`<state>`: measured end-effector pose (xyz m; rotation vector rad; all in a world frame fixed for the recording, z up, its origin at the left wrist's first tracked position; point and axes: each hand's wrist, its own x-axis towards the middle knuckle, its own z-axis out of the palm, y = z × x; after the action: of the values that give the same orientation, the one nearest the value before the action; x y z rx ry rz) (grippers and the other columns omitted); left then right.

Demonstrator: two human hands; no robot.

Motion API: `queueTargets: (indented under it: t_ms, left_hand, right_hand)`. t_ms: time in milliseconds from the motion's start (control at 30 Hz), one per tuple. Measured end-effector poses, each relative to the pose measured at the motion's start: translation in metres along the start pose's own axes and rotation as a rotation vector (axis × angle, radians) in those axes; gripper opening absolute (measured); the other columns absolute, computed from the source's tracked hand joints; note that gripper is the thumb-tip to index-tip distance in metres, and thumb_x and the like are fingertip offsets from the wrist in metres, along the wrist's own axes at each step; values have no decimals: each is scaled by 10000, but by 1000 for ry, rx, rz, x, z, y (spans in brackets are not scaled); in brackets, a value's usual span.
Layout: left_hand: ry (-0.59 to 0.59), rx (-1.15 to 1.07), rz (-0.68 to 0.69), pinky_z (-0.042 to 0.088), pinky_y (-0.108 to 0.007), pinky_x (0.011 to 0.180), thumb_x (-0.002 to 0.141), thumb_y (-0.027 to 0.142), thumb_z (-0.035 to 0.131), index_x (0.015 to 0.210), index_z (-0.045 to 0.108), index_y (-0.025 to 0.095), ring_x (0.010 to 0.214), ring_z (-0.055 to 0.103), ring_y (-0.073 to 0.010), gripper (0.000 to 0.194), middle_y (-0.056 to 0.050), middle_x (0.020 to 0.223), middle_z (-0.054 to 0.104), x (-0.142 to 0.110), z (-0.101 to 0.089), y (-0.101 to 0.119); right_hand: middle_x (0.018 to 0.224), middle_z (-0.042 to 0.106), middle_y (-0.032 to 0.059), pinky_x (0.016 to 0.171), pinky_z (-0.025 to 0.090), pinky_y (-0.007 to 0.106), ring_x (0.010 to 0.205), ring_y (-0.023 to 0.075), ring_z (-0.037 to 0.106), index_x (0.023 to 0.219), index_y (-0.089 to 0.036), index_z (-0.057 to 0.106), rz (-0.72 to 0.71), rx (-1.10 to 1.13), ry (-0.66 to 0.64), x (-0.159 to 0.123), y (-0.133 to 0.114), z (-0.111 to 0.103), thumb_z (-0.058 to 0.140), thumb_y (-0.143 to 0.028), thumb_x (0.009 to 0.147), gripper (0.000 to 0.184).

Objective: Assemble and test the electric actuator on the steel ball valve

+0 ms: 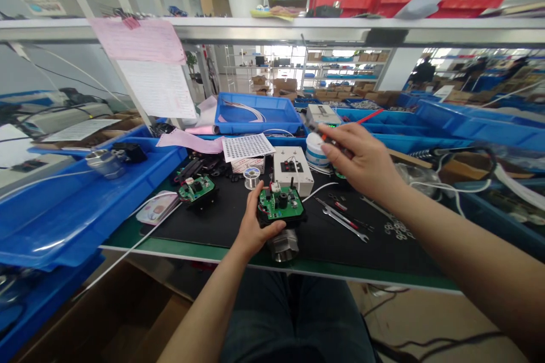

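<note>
My left hand (258, 224) grips the near left side of a valve actuator, thumb in front and fingers along its side. A green circuit board (281, 203) lies face up on its black base, and a steel valve body (284, 247) sticks out below toward the table edge. Raised to the right, my right hand (361, 161) is closed around a slim hand tool (326, 133) with dark and orange parts. Its grey tip points up and left; blur hides its exact kind. A second green circuit board unit (196, 188) sits to the left.
A solder reel (251, 177), a white box with terminals (293, 170) and a white tub (317, 150) stand behind. Wrenches (344, 223) and several nuts (398, 229) lie at right. Blue trays (51, 210) flank the black mat. A shelf (272, 28) crosses above.
</note>
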<state>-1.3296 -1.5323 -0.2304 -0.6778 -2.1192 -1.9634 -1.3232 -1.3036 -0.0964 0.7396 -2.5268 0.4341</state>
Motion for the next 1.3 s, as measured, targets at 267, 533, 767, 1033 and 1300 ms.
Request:
queueTargets:
  t_ms: [267, 533, 767, 1033, 1300]
  left_hand:
    - [7, 30, -10, 257, -498, 1128, 644, 635, 724, 1421, 305, 188, 1331, 348, -380, 990, -156, 1376, 384, 0, -1, -1]
    - [1, -6, -12, 261, -475, 1133, 651, 612, 738, 1432, 303, 182, 1339, 352, -372, 992, -155, 1408, 374, -2, -2, -2]
    - [56, -103, -70, 238, -454, 1153, 569, 512, 830, 1404, 389, 151, 1357, 347, -366, 1010, -157, 1444, 395, 2, 1, 0]
    - [207, -240, -253, 345, -450, 1105, 640, 510, 798, 1357, 462, 170, 1273, 486, -337, 863, -129, 1329, 564, 38, 11, -8]
    - [282, -386, -282, 379, -444, 1092, 649, 518, 799, 1332, 469, 191, 1278, 491, -327, 826, -122, 1357, 548, 46, 16, -18]
  right_hand:
    - [1054, 596, 85, 850, 512, 382, 945, 259, 606, 1294, -226, 597, 173, 65, 114, -32, 25, 14, 457, -386, 982, 377]
    - [1168, 561, 146, 938, 456, 569, 1087, 347, 538, 1192, -183, 656, 108, -30, -90, -136, 33, 115, 420, -371, 984, 366]
    - [1488, 300, 92, 1138, 251, 530, 1360, 302, 298, 1481, -244, 316, 237, 788, -18, -79, 24, 99, 588, -596, 908, 726]
    - [1299, 540, 74, 1128, 310, 478, 1264, 298, 447, 1267, -177, 554, 608, 1330, 274, -13, 3, 154, 574, -626, 847, 616]
    - [1223, 596, 64, 1024, 460, 455, 1194, 293, 522, 1310, -186, 502, 696, 1532, 308, -2, -8, 164, 559, -703, 829, 708]
